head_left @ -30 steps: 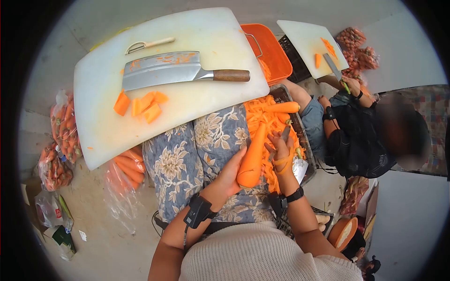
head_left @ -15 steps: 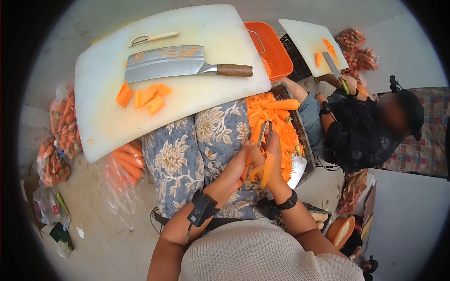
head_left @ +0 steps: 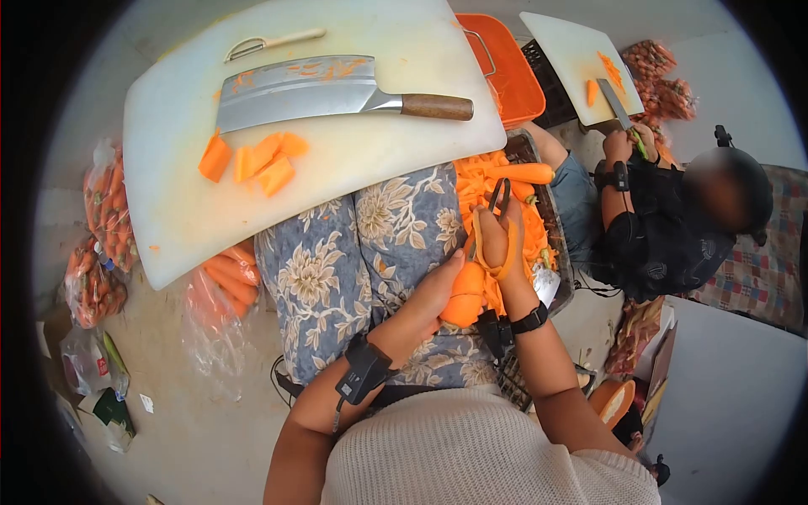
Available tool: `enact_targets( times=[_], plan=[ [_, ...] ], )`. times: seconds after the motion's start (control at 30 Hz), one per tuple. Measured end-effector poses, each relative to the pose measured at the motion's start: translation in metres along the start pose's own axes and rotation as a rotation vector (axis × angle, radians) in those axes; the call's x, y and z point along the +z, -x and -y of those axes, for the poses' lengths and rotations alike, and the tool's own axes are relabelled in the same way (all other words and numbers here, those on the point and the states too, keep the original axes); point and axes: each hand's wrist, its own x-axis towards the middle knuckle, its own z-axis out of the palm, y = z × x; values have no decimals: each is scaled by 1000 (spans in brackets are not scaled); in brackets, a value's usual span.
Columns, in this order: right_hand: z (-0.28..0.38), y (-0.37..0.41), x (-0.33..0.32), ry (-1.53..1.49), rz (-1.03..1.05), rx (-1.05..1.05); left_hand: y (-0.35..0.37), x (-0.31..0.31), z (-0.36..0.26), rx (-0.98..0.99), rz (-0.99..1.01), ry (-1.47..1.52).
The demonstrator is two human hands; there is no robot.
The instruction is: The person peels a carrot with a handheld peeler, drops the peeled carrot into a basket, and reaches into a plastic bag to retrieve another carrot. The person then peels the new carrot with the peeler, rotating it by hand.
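My left hand [head_left: 435,295] is wrapped round a thick orange carrot [head_left: 464,298], whose blunt end points toward my body. My right hand [head_left: 502,240] is closed on a peeler [head_left: 498,190], with its looped metal end sticking out beyond the fingers. An orange strip of peel hangs around the right fingers. Both hands are above a dark crate [head_left: 559,244] with carrot peels [head_left: 539,238] and a peeled carrot [head_left: 522,173] in it. The patterned cloth [head_left: 316,269] over my lap lies beside the left hand.
A white cutting board [head_left: 353,156] bears a cleaver [head_left: 303,93], another peeler [head_left: 273,44] and carrot chunks [head_left: 271,160]. An orange bin [head_left: 505,67] stands behind the crate. At right, a person [head_left: 673,219] holds a knife at another board [head_left: 576,63]. Bagged carrots [head_left: 109,210] are at left.
The right hand and peeler have moved up and away from my body. The carrot in my left hand now shows its thick end nearer me. The co-worker's hands have come together by the knife.
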Motion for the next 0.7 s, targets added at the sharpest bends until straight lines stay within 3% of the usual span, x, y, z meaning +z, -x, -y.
enact_targets(
  times=[0.2,0.3,0.6,0.7],
  plan=[
    [-44,-39,-4,-80,-6,99,0,0,-5,-77,7,37],
    [-58,-48,-7,12,35,36,-2,-4,-4,-99,15,48],
    [-57,-60,-18,-468,129,489,0,-4,-5,-128,64,35],
    [-84,-68,-20,-463,92,659,1,-10,-7,-137,152,15]
  ],
)
